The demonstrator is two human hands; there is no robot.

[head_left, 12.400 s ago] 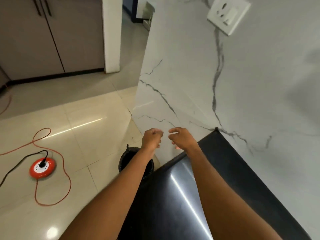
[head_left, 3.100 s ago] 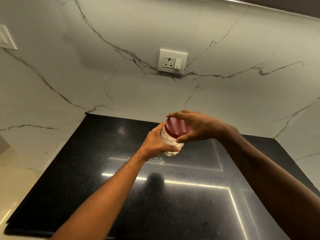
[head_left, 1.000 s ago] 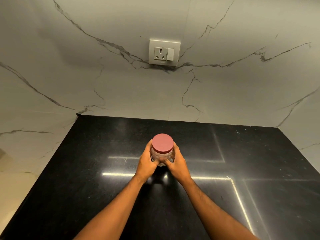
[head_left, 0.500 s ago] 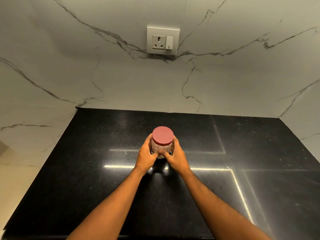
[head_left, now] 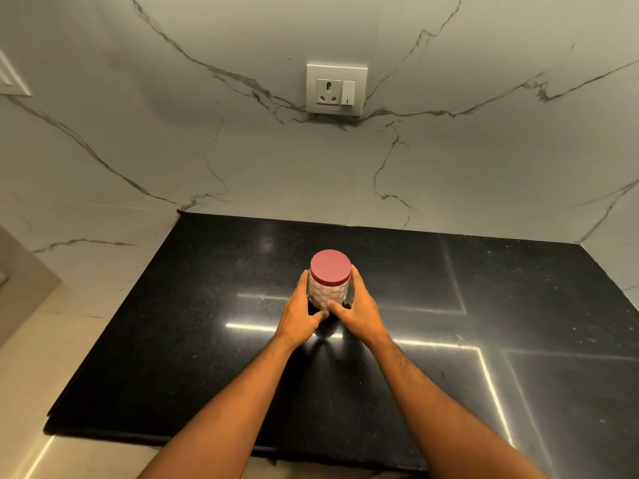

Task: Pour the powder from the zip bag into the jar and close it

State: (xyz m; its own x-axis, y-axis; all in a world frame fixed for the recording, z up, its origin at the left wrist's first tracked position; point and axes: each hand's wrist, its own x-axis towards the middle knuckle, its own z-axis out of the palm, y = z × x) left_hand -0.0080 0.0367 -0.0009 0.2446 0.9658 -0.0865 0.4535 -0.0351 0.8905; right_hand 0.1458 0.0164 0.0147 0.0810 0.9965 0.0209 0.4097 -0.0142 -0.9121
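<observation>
A jar with a dimpled, pale body is seen standing upright on the black polished tabletop, roughly at the middle of the surface and well clear of its edges. The jar is capped by a flat reddish-pink lid, which sits level on its mouth. Pale contents can be made out through the patterned wall, though how full the jar is cannot be told.

The jar is clasped from both sides. The left hand is curled against its left wall, with the fingers wrapped toward the far side and the thumb laid across the near base. The right hand is curled against the right wall in the same way, and its thumb is brought in beside the left thumb at the bottom front of the jar. Both forearms are stretched in from the near edge of the view.

Bright strips of reflected light are thrown across the tabletop near the hands and to the right. Behind the tabletop a white marble wall with dark veins is seen, and a white socket plate with a switch is set into it above and beyond the jar. No zip bag is shown in the view.
</observation>
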